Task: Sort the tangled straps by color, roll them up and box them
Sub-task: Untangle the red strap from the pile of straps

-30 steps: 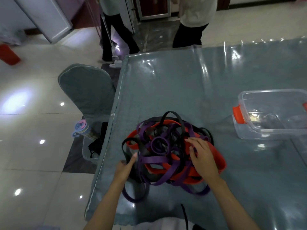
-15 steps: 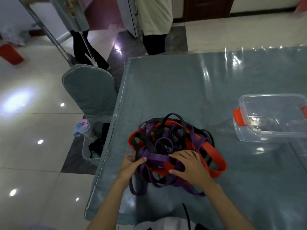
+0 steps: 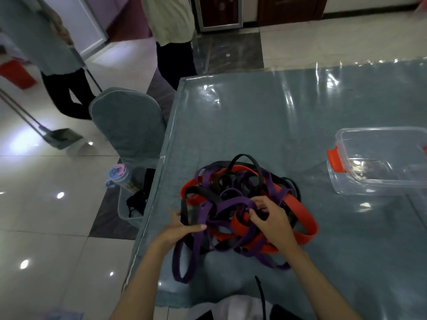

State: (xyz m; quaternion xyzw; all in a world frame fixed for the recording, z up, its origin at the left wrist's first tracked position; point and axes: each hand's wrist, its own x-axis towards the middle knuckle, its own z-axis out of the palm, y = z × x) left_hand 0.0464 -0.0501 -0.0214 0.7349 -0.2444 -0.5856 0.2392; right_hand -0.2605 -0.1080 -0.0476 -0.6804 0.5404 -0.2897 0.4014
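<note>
Two hands work the heap. The right hand (image 3: 272, 221) has its fingers (image 3: 258, 202) curled into the top of the pile and clamped on a flat purple webbing strap (image 3: 233, 203), pinching it between thumb and fingertips. The left hand (image 3: 182, 229) lies at the near left edge, its fingers (image 3: 198, 227) stretched nearly straight across another purple loop and pressing it down; whether the thumb closes underneath I cannot tell.

Just beyond both sets of fingers rises the tangled pile of straps (image 3: 245, 204), purple woven through wide red straps (image 3: 300, 213) and narrow black straps (image 3: 245, 160). One purple loop (image 3: 184, 262) trails from the left fingers toward the near counter edge.

Well right of the right fingers, and farther off, stands one clear plastic box with red clips (image 3: 379, 162), open and apparently without straps, on the grey-green counter (image 3: 254, 116).

My judgement: sorting has barely begun. Pulling the pinched purple strap hard may cinch the knots or drag the whole heap, since the colours interlock, and the trailing loop could slip off the edge.

Three colours show; the strap count per colour cannot be told.
</note>
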